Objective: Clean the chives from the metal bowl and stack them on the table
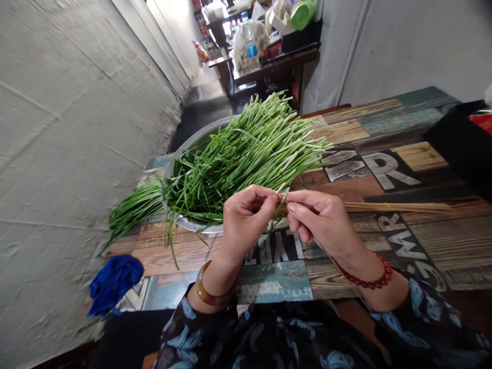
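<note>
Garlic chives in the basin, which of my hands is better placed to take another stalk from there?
Your left hand, I'd judge: it is nearer the basin and most of the garlic chives. Your right hand sits farther off and pinches a thin skewer.

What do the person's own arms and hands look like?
The left hand and right hand are gloveless. On the left there is a smooth amber-brown bangle; on the right, a red beaded bracelet. Both sleeves are black with blue leaf-like print.

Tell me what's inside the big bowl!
Long green stalks fill the bowl and hang over its rim. They cover its bottom, so anything underneath can't be seen.
</note>
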{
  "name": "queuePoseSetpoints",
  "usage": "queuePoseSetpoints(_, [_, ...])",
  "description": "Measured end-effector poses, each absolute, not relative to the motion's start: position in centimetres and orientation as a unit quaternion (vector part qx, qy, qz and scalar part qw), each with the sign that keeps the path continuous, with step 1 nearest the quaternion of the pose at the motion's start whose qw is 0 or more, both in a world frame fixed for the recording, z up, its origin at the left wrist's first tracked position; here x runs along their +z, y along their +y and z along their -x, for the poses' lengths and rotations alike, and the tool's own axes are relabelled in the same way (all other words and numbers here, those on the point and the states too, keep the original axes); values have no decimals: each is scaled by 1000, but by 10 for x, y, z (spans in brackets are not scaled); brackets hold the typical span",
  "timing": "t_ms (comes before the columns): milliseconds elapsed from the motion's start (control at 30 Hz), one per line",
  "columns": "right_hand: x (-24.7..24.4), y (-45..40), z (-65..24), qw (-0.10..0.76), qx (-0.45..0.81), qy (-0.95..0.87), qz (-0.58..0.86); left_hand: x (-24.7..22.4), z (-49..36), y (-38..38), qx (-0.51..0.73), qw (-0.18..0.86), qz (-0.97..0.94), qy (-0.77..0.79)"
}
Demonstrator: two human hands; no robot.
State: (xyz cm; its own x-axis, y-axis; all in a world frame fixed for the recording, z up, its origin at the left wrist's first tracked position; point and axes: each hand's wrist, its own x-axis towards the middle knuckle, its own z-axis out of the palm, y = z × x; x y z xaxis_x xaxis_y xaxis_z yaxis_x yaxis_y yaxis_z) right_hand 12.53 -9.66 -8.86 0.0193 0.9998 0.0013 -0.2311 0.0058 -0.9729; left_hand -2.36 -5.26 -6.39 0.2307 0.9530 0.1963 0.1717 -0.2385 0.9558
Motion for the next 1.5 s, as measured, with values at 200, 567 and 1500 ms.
queuePoseSetpoints(200, [-87, -96, -128, 555, 571, -437, 419, -66, 27, -51, 443, 393, -684, 426])
queuePoseSetpoints(567, [-92, -90, -128, 587, 590, -427, 354, -62, 30, -49, 412, 299, -778, 368])
queuePoseSetpoints(1500, [-85, -99, -131, 621, 553, -451, 324, -28, 34, -74, 238, 449, -773, 381])
